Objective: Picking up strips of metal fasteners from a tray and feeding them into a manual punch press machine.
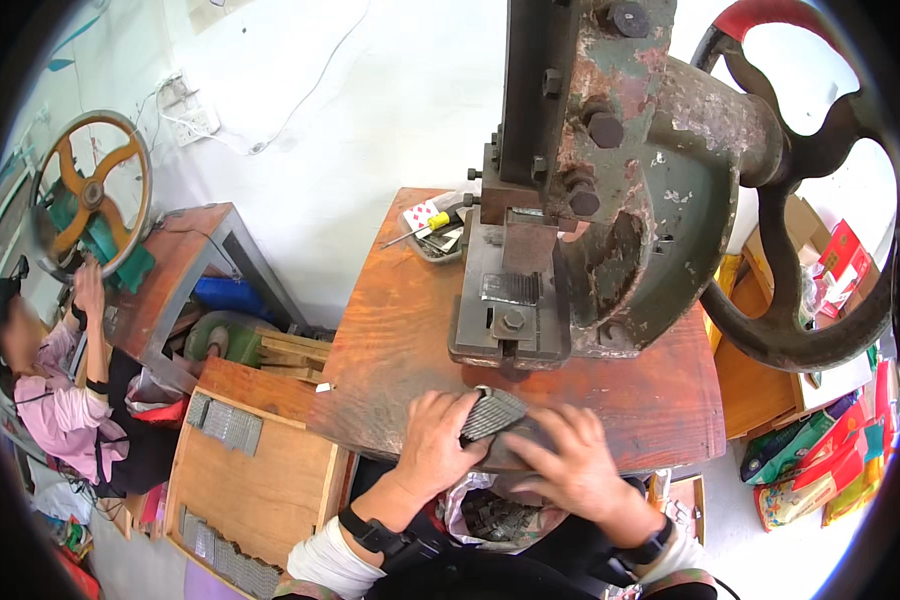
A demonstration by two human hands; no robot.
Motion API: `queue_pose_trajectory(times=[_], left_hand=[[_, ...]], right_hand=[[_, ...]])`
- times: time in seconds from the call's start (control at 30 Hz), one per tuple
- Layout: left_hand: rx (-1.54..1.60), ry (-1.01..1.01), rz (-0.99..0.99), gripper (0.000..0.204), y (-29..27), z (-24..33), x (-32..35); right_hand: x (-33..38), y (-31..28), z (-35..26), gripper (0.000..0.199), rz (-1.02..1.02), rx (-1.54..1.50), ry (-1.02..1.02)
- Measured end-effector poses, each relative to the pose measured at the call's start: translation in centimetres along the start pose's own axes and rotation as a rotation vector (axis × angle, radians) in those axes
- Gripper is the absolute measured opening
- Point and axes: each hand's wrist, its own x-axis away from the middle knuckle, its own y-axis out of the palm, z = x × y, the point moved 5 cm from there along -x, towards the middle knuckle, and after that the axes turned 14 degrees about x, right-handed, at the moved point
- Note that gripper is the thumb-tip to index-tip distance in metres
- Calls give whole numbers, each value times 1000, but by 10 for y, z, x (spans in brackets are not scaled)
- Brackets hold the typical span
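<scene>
Over the front edge of the wooden bench (pixel 370 330), my left hand (pixel 432 442) is closed round a stack of grey ribbed metal strips (pixel 494 412). To its right, my right hand (pixel 575 462) has its fingers spread and slightly blurred, close to the strips with nothing visible in it. Beyond my hands stands a heavy, worn green hand press (pixel 660 200). Its bolted steel die (pixel 511 325) sits low at the front, with a small ribbed metal piece (pixel 511 288) on it.
A plastic dish (pixel 432 250) with a yellow screwdriver (pixel 432 224) stands behind left. The press's large handwheel (pixel 785 340) juts out right. Under my hands is a bag (pixel 460 510) of dark scrap. A wooden tray (pixel 260 480) holds ribbed strips. Another person (pixel 60 420) works far left.
</scene>
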Motion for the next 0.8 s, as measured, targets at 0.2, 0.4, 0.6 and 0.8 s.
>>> queue_pose_trajectory(times=[0.2, 0.4, 0.6, 0.8], left_hand=[[151, -153, 47, 89, 7, -1, 3], [202, -232, -3, 86, 0, 1, 2], [106, -321, -87, 81, 5, 9, -8], [-98, -124, -63, 66, 19, 16, -13]], right_hand=[[-35, 36, -15, 74, -62, 115, -34], [-25, 34, 13, 78, -18, 134, 118], [-12, 45, 30, 79, 13, -72, 228], [-16, 49, 41, 80, 46, -255, 282]])
